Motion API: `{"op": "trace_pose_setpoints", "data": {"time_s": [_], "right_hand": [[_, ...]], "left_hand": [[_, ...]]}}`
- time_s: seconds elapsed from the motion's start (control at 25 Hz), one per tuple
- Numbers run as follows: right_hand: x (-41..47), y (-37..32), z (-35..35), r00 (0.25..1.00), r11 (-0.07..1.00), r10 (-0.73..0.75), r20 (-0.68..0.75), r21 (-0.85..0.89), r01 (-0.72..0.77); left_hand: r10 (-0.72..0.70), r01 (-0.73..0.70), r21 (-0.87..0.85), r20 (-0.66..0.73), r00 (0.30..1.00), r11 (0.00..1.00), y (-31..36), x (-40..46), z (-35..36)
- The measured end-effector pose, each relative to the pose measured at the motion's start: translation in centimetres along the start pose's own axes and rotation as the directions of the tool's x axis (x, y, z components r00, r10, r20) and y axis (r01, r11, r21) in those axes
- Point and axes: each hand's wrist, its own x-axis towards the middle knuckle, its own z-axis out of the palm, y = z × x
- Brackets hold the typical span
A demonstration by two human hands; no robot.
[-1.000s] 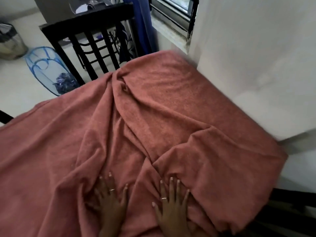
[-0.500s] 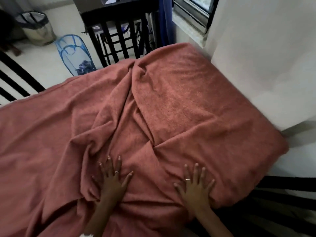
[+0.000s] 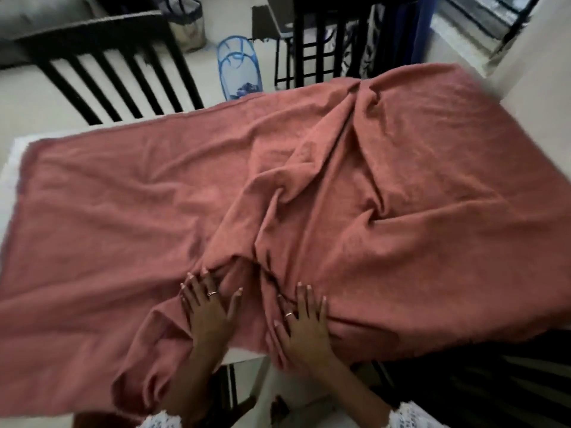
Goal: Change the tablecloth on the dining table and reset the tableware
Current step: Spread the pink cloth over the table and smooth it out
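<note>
A salmon-pink tablecloth covers the white dining table, with big wrinkles running from the far right corner down to the near edge. My left hand lies flat on the cloth with spread fingers, its fingertips against a raised fold. My right hand presses flat on the cloth close beside it, near the table's front edge. Part of the cloth hangs over the near edge on the left. No tableware is in view.
A dark slatted chair stands at the far left side and another at the far end. A blue mesh basket sits on the floor between them. A white wall borders the table's right side; a dark chair is at near right.
The view has swung left, showing more of the cloth and the table's left end. Both hands stay flat on the cloth; they spread apart, then came close again at the front edge.
</note>
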Motion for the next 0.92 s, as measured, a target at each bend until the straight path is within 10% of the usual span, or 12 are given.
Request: {"op": "trace_pose_setpoints", "data": {"time_s": [0.12, 0.28, 0.4, 0.56, 0.68, 0.76, 0.92], "right_hand": [[-0.1, -5.2, -1.8, 0.998, 0.993, 0.062, -0.033, 0.105, -0.058], [-1.1, -11.3, -1.4, 0.943, 0.955, -0.295, 0.151, 0.085, 0.285], [-1.2, -13.6, -0.8, 0.931, 0.963, -0.253, 0.263, 0.158, 0.217], [-1.4, -15.3, -2.7, 0.724, 0.897, -0.437, 0.534, 0.312, 0.312], [2.3, -17.6, -3.5, 0.903, 0.893, -0.392, 0.175, 0.309, 0.328], [5.2, -20.5, -2.8, 0.889, 0.872, -0.425, -0.17, 0.188, 0.453], [5.8, -27.0, 2.4, 0.819, 0.856, -0.498, 0.284, 0.008, 0.517]], "left_hand": [[-0.1, 0.093, 0.076, 0.102, 0.99, 0.993, -5.2, -2.4, -1.4], [-0.028, 0.016, 0.131, 0.091, 0.995, 0.991, -7.9, -4.2, -4.1], [-0.105, 0.112, -0.107, 0.072, 0.992, 0.988, -9.8, -3.3, -5.8], [-0.296, 0.295, -0.116, 0.008, 0.955, 0.948, -13.6, -1.5, -6.4], [-0.357, 0.375, -0.004, 0.297, 0.886, 0.927, -16.4, -0.3, -5.6], [-0.342, 0.356, 0.009, 0.301, 0.89, 0.934, -17.8, 0.0, -4.8], [-0.336, 0.341, 0.024, 0.248, 0.909, 0.94, -22.0, 1.3, -5.2]]}}
